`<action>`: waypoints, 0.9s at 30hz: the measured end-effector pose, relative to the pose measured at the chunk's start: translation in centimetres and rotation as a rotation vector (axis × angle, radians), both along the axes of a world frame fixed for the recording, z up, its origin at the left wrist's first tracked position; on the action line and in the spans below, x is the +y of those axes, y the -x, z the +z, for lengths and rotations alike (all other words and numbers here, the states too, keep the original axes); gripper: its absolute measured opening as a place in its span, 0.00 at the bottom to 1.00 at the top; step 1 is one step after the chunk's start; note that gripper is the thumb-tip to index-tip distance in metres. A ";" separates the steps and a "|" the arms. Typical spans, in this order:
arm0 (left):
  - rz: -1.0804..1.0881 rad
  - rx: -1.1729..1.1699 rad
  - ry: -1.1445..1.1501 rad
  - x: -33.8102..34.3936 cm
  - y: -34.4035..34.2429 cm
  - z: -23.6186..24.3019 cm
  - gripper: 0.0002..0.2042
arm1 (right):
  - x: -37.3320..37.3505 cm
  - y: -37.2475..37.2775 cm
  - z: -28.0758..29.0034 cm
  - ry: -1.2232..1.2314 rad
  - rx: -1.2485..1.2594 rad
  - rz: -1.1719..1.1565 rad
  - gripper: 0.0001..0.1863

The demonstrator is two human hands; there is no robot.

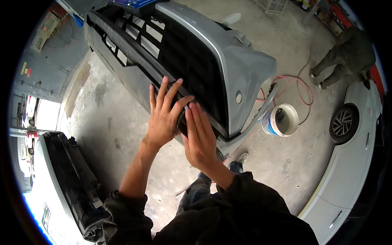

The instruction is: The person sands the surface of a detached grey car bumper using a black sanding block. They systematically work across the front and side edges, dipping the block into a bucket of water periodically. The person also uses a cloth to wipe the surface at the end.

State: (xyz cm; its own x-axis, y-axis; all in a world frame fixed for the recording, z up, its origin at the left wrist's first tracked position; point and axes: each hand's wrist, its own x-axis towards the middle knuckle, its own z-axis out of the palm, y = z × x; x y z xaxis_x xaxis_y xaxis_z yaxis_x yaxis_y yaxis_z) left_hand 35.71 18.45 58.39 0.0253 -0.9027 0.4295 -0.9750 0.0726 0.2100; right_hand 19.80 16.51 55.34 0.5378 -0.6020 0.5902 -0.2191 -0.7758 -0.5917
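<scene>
Looking at a big, curved, grey plastic car bumper (245,69) with a black mesh grille (192,61), right in front of the wearer, above bare grey concrete floor (265,175). Hands just about together on the long black plastic trim strip (132,53) beside the grille: left hand (165,112) laid on with fingers fanned out, right hand (200,136) right beside with fingers straight and side by side. Can't tell about any grip under the right palm.

Would guess light for the size, bendy along the span, stiffer at the folded edges. Probably a bit slick on the smooth parts and easy to scuff on the grey. Best to hold by the thick outer edges, one hand per end, well away from the thin grille bars.

Hard to make out: a dark lump (182,124) between the palms, maybe a pad, maybe just trim. Hidden: any support underneath. Cut off up top: a blue plate (136,3).
</scene>
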 end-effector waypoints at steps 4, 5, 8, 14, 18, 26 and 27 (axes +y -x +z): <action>0.022 0.027 -0.024 0.5 -0.5 -0.2 0.51 | -0.1 0.5 -0.5 0.042 0.055 0.013 0.34; 0.018 0.023 -0.020 0.5 -0.4 -0.2 0.49 | 0.2 0.7 -0.9 0.043 0.054 0.001 0.35; 0.001 0.027 0.003 0.2 -0.2 -0.4 0.45 | -0.6 -0.6 -0.3 0.076 0.061 -0.022 0.37; 0.024 0.050 -0.050 0.8 -0.8 -0.2 0.43 | -0.5 -1.0 -0.5 0.109 0.027 0.030 0.33; 0.024 0.035 -0.089 0.6 -0.3 0.1 0.49 | -0.3 -0.9 0.5 0.076 -0.044 0.026 0.32; 0.009 0.025 -0.112 0.9 -0.7 0.5 0.64 | 0.5 1.0 -1.5 0.083 0.023 0.053 0.34; 0.014 0.028 -0.125 1.0 -0.5 0.5 0.66 | 0.6 1.1 -1.4 0.054 0.035 0.071 0.33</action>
